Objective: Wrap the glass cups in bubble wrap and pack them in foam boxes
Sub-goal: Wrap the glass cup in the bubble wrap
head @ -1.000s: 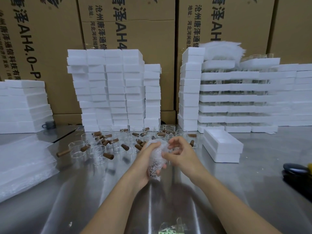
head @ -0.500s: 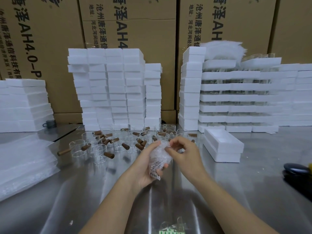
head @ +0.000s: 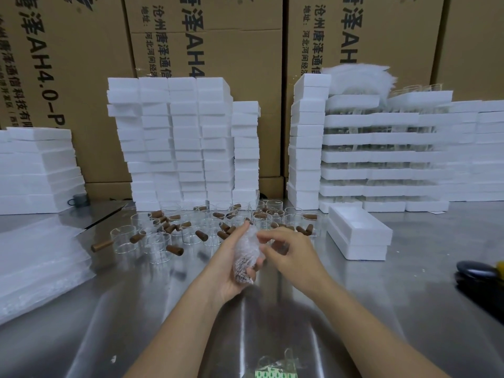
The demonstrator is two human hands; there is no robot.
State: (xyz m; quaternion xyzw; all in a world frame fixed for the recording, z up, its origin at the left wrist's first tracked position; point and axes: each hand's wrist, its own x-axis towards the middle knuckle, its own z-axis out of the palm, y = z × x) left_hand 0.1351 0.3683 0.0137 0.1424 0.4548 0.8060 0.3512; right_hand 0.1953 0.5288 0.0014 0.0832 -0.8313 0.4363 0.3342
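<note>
You are mid-wrap: the glass cup (head: 245, 251) is already inside its bubble wrap and held above the worktop (head: 136, 309), in front of the loose glass cups (head: 156, 242) waiting their turn. What seems left is closing the wrap. Pull the free edge snug across the bundle with your right hand (head: 293, 255) while the left hand (head: 229, 271) turns it, so the layers lie flat and nothing gapes. I judge the brown handle to be the awkward part; it shows dimly through the lower end, so tuck the spare wrap over that end before you let go. Grip firmly but without squeezing: glass under soft wrap can slip out of an open end. The open foam box (head: 365, 240) stands near on your right, ready to take it.

Your left hand cradles the bundle palm-up, its fingers (head: 253, 270) curled round the far side with the tips coming back over the wrap. The right hand sits just beside it, knuckles up, its fingers (head: 268, 237) pinching the wrap's loose edge at the upper part. Both forearms reach in from below, meeting over the middle.
</note>
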